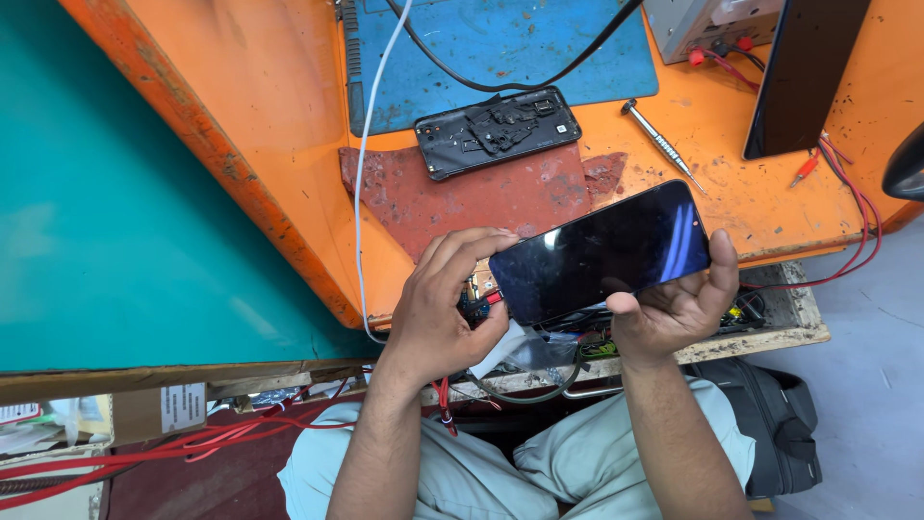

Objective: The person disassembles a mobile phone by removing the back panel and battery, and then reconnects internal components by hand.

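1. Orange surface [241, 87] filled the upper frame, an opened phone [498, 131] lying flat on it.
2. Both hands gripped a dark-screened phone [602, 252] at centre: left hand [443, 308] closed on its end, right hand [679, 303] cupped beneath, steadying it.

A dark, glossy phone screen [602, 252] — a long rectangle with rounded corners, black with a bluish sheen and a few streaks of reflected light — sits just off the near edge of the orange bench [260, 106], held between the left hand [445, 308] at its left end and the right hand [679, 303] under its right end. At the far right edge of the bench stands a tall black panel [804, 77], flat and unlit, leaning slightly. Below the bench, at the lower left, a brown cardboard box [144, 412] carries a small white rectangular label [183, 407] with dark print — too small to tell more.
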